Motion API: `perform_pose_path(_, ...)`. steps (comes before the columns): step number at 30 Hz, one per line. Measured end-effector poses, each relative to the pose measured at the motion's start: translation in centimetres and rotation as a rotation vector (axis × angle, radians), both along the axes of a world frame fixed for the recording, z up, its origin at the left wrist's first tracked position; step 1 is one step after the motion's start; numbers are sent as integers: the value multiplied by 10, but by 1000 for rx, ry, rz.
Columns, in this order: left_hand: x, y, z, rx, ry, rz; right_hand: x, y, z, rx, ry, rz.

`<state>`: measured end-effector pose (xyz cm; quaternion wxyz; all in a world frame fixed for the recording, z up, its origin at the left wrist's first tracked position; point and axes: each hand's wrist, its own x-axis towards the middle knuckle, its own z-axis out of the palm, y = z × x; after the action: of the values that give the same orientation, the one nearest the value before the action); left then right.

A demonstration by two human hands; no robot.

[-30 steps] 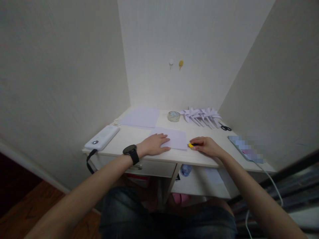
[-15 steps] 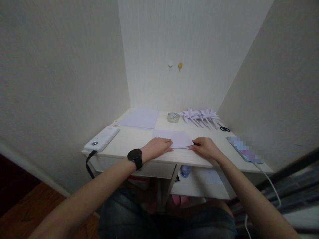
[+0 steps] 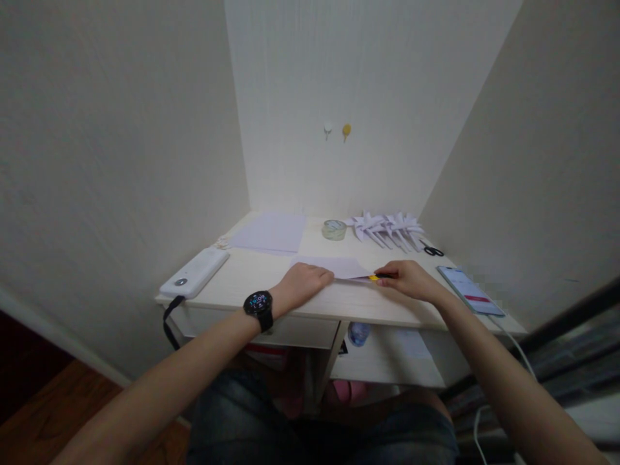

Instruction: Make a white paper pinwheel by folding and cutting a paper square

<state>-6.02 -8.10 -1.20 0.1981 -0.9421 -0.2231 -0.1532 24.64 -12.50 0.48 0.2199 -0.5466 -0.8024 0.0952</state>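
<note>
A white folded sheet of paper point(image 3: 345, 267) lies near the front edge of the desk. My left hand point(image 3: 309, 284) bends over its left front corner, fingers close together, holding it down; the thumb is mostly hidden. At the sheet's right corner, my right hand point(image 3: 405, 279) is closed on a yellow-and-black utility knife point(image 3: 374, 277). The knife's front end meets the paper's edge, where the layers look slightly parted. How far the blade reaches between them cannot be seen.
Behind the sheet stand a roll of clear tape point(image 3: 334, 230) and several white paper pinwheels point(image 3: 387, 227). Scissors point(image 3: 433, 250) and a phone point(image 3: 471, 290) on a cable lie at right. More white paper point(image 3: 271, 231) and a white device point(image 3: 194, 272) with a black strap are at left.
My right hand has turned and drawn slightly outward, so the knife's yellow part now shows at the paper's corner. My left hand stays on the sheet, its thumb less visible.
</note>
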Motion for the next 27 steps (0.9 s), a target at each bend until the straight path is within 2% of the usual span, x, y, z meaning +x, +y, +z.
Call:
perform_pose_path(4, -2, 1, 13, -68, -117, 37, 11, -1, 6, -35, 94, 33)
perform_pose_path(8, -4, 2, 29, -190, -286, 5, 19, -4, 16, -48, 193, 29)
perform_pose_path(11, -5, 4, 41, -354, -464, -31, 25, -5, 24, -21, 223, 10)
perform_pose_path(14, -3, 9, 50, -538, -666, -5, 27, -3, 29, 42, 234, -37)
perform_pose_path(19, -1, 22, 53, -792, -903, 17, 24, -4, 38, 138, 251, -68)
perform_pose_path(24, -7, 34, 51, -1135, -1087, -57, 25, -7, 47, 108, 310, -89)
perform_pose_path(27, -8, 40, 47, -1243, -1193, -55, 25, -3, 44, 121, 314, -92)
